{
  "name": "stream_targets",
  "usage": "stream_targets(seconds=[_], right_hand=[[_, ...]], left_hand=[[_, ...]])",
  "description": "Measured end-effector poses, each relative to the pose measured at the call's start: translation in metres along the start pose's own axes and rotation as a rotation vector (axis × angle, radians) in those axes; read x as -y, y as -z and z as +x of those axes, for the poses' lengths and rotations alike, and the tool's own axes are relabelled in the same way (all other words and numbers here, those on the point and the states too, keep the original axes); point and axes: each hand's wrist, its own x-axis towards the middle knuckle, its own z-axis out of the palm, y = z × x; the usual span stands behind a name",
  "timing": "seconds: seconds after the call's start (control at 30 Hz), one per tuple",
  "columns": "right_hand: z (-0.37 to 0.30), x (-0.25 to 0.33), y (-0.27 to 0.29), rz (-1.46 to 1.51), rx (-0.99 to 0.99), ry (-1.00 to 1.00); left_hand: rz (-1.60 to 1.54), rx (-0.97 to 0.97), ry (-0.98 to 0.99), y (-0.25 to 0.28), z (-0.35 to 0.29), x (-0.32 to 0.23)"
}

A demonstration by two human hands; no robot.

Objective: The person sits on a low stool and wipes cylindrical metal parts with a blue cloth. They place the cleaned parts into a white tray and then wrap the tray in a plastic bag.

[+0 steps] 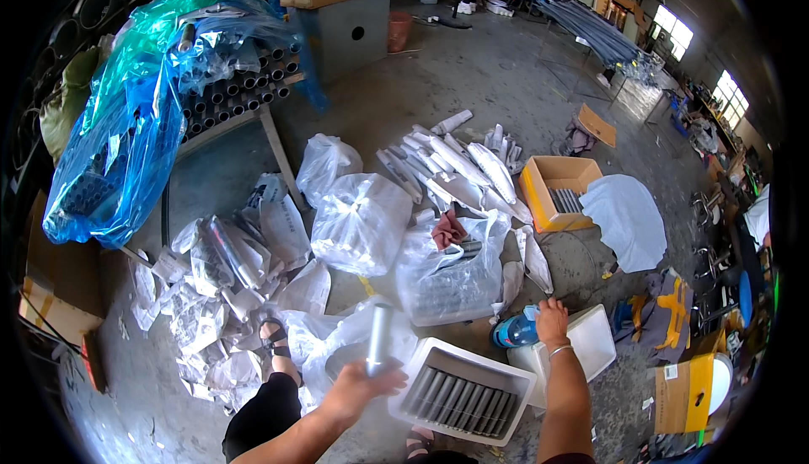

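Note:
My left hand (pixel 358 388) grips a short shiny metal tube (pixel 378 336), held upright above a clear plastic bag (pixel 333 342) on the floor. Just right of it sits a white plastic basket (pixel 462 361) holding several grey metal tubes laid side by side. My right hand (pixel 552 321) reaches forward and rests on a blue water bottle (pixel 514 331) lying beside a white plastic lid (pixel 597 337). My sandalled foot (pixel 276 342) shows among the crumpled bags at lower left.
Clear bags full of tubes (pixel 361 221) (pixel 451 274) lie ahead, with wrapped tube bundles (pixel 455 165) beyond. An orange-edged cardboard box (pixel 556 190) stands right. A rack of pipes under blue plastic (pixel 160 101) stands at left. Crumpled wrappers (pixel 198 312) litter the floor.

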Motion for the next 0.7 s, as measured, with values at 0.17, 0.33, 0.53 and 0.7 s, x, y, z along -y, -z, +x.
stream_targets(seconds=[0.17, 0.33, 0.53, 0.7], right_hand=[[0.013, -0.022, 0.016, 0.045, -0.056, 0.223], [0.011, -0.035, -0.006, 0.132, -0.086, 0.281], [0.003, -0.029, -0.022, 0.186, -0.135, 0.347], [-0.003, -0.028, -0.037, 0.095, -0.127, 0.289]], left_hand=[[0.095, 0.003, 0.045, -0.010, -0.004, -0.005], [0.103, 0.025, 0.047, -0.012, -0.003, -0.002], [0.111, 0.046, 0.051, -0.017, -0.007, -0.010], [0.155, 0.039, 0.035, -0.014, -0.002, -0.007]])
